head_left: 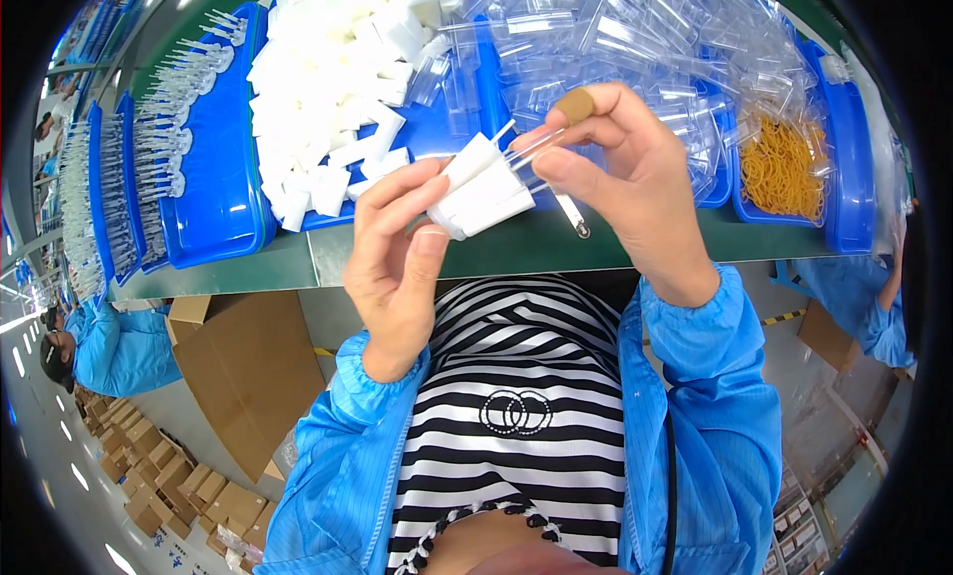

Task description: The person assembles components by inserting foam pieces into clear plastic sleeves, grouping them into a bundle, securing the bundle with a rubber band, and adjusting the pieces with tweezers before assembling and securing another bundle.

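My left hand [397, 232] is closed around a few white, block-like pieces [481, 193] that look like foam or folded paper, held above the front edge of the bench. A thin white stick end pokes out at their top. My right hand [630, 168] pinches a slender clear plastic tube [534, 148] between thumb and fingers, its left end against the white pieces. A brown finger cot [575, 105] covers one fingertip. Below the right thumb, a thin clear rod [573, 215] with a rounded tip slants down; what holds it is hidden.
Behind my hands, blue trays hold a heap of white pieces [333, 69], clear plastic sleeves [635, 39] and yellow rubber bands [782, 173]. Left, blue racks [124, 188] carry rows of thin clear parts. A large cardboard box [248, 376] stands below the bench; people in blue sit either side.
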Action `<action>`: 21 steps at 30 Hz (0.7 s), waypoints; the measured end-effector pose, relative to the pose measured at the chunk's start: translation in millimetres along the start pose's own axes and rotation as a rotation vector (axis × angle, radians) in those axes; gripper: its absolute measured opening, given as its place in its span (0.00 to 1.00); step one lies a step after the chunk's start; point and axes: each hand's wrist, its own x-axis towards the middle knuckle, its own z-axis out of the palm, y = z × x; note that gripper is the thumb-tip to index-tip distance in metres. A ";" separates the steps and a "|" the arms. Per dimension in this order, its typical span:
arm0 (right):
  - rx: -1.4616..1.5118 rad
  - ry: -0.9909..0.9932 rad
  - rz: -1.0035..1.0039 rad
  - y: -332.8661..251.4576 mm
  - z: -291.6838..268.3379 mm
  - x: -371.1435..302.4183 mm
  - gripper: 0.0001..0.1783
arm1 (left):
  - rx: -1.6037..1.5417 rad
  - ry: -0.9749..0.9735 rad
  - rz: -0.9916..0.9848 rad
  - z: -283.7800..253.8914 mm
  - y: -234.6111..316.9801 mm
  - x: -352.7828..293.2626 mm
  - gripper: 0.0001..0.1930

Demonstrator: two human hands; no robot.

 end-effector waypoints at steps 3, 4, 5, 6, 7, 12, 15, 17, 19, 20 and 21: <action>0.002 -0.036 0.065 -5.8 -3.5 0.3 0.16 | -0.235 0.042 -0.027 -1.7 -3.4 -4.2 0.13; 0.030 -0.053 0.091 -6.5 -3.4 -0.1 0.17 | -0.299 0.055 -0.034 -2.0 -3.6 -5.6 0.12; 0.058 -0.070 0.118 -7.5 -3.4 -0.4 0.17 | -0.299 0.055 -0.034 -1.6 -3.5 -6.3 0.12; 0.058 -0.072 0.120 -10.0 -3.4 -1.6 0.17 | -0.229 0.043 0.008 -1.1 -2.8 -7.9 0.12; 0.036 -0.104 0.144 -13.3 -3.9 -2.8 0.17 | -0.158 0.031 0.049 -0.5 -2.5 -9.1 0.13; -0.056 -0.163 -0.039 -1.0 3.2 -8.7 0.15 | -0.097 0.012 0.117 4.7 -4.8 -10.2 0.13; -0.125 -0.175 -0.022 1.7 3.9 -10.9 0.15 | -0.065 0.011 0.156 2.3 -7.8 -11.1 0.15; -0.079 -0.150 0.031 2.5 3.0 -11.5 0.14 | -0.152 -0.003 0.126 3.4 -5.9 -9.0 0.19; -0.059 -0.142 0.055 3.2 1.1 -11.5 0.14 | -0.228 -0.036 0.056 3.3 0.4 -0.9 0.20; -0.091 -0.136 -0.035 3.6 0.7 -11.6 0.14 | -0.305 -0.075 -0.015 1.4 1.7 2.5 0.21; -0.120 -0.129 -0.127 3.4 0.7 -11.2 0.14 | -0.301 -0.150 -0.046 -6.1 -2.1 3.8 0.21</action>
